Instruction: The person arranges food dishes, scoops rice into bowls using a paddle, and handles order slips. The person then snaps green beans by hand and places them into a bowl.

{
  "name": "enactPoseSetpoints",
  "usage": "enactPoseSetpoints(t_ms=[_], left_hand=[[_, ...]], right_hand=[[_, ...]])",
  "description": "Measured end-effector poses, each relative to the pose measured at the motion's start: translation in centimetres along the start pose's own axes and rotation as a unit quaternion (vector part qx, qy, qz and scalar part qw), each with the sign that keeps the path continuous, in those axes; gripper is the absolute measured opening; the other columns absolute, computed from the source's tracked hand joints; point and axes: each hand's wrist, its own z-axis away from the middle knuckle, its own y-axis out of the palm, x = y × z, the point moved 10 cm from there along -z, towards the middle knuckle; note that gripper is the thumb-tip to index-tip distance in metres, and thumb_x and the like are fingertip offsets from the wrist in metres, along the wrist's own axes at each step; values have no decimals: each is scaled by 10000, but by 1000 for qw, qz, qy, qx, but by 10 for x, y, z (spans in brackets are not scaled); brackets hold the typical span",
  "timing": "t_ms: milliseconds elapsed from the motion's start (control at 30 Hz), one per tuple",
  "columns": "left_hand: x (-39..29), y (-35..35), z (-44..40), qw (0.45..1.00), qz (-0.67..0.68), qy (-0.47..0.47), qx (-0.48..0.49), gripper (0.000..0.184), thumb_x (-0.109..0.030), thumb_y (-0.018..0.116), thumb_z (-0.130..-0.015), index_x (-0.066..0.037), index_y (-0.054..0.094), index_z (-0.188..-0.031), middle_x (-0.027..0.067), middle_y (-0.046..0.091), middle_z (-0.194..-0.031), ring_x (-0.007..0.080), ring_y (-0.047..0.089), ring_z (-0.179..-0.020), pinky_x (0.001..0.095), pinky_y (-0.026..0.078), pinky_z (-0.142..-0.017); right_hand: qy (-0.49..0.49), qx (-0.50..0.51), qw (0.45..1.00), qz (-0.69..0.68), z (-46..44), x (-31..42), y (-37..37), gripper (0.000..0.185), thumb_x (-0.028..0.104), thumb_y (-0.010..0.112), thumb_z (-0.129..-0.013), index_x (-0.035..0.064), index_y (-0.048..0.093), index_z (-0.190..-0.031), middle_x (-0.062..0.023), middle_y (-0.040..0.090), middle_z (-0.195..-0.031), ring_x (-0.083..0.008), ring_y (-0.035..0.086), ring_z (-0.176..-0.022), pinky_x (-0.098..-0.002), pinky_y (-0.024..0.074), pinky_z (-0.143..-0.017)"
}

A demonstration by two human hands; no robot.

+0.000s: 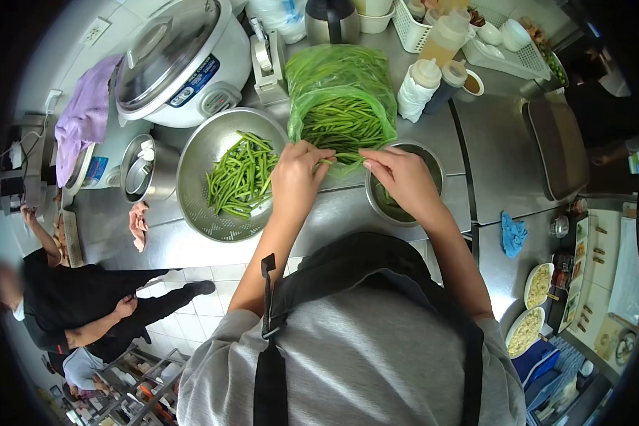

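Both my hands are pinched around green beans [348, 157] in front of the open bag. My left hand [298, 176] grips one end, its forearm passing the right rim of a metal colander [195, 213]. Cut green beans [241, 174] lie heaped in that colander. My right hand [403, 179] holds the other end above a steel bowl [440, 167], partly hiding it; some green bits show inside. Just beyond my hands, a green plastic bag [337, 67] lies open toward me, full of long whole green beans [341, 122].
A large rice cooker [184, 67] and a tape dispenser [266, 67] stand behind the colander. A steel pot [160, 177] and pink cloth [138, 226] are left. Squeeze bottles [419, 89] stand back right, a blue cloth [513, 234] farther right. A person in black [85, 298] stands left.
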Motion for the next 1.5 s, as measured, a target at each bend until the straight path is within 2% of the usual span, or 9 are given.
enactPoseSetpoints(t_ms=[200,400,633,733,833,1033,1367,1400,1500], left_hand=[[-2,-22,17,998,26,24,-50,210,-46,723,-658,-122,728,-853,15,595,-777,220,557,-758,351,473,-651],[-3,-26,24,996,56,27,-60,194,-62,726,-661,-123,733,-845,22,585,-764,219,557,-753,348,470,-661],[15,7,33,991,126,-9,48,164,-110,735,-739,-65,729,-897,53,633,-794,169,587,-774,285,461,-705],[33,44,46,911,349,-176,131,186,-141,709,-818,-7,688,-946,36,650,-839,86,575,-795,239,442,-728],[29,66,47,819,521,-208,123,219,-166,674,-868,14,641,-988,17,647,-878,42,548,-800,210,428,-738],[7,72,36,775,583,-213,114,173,-150,673,-865,2,621,-931,-3,603,-765,58,525,-695,205,419,-663],[18,73,52,828,525,-182,70,83,-114,546,-905,-79,530,-831,2,547,-740,38,395,-636,214,316,-564],[18,71,52,811,551,-189,51,93,-129,512,-910,-91,503,-825,5,543,-738,38,371,-610,214,300,-552],[33,74,56,751,613,-239,53,88,-117,419,-906,-97,481,-846,34,544,-763,64,383,-614,229,326,-570]], right_hand=[[78,66,994,-26,9,10,20,224,241,626,-848,49,697,-939,-129,663,-723,-294,643,-657,-378,495,-621],[49,4,997,-59,16,8,25,190,206,673,-821,19,689,-852,-125,657,-692,-201,637,-605,-323,489,-583],[144,-24,910,-387,32,-15,24,189,187,635,-885,-2,650,-893,-18,606,-726,-66,530,-600,-216,449,-569],[161,-86,848,-498,36,-32,18,212,200,564,-929,2,615,-986,-24,580,-788,-71,520,-619,-215,454,-587],[211,-14,819,-534,47,-43,46,269,247,497,-967,6,611,-998,-23,582,-799,-69,512,-608,-208,449,-587],[184,144,852,-468,59,-9,82,306,266,451,-991,-10,582,-1003,-1,498,-731,-65,437,-592,-229,394,-556],[230,-116,583,-771,53,-62,63,220,284,472,-978,80,535,-926,26,397,-639,-79,338,-564,-232,292,-548],[183,-66,594,-780,51,-72,59,184,207,492,-948,52,586,-920,-4,516,-690,-108,464,-639,-260,385,-634],[178,-99,934,-295,50,-93,13,175,127,500,-894,45,653,-915,-76,642,-838,-174,588,-811,-296,449,-767]])
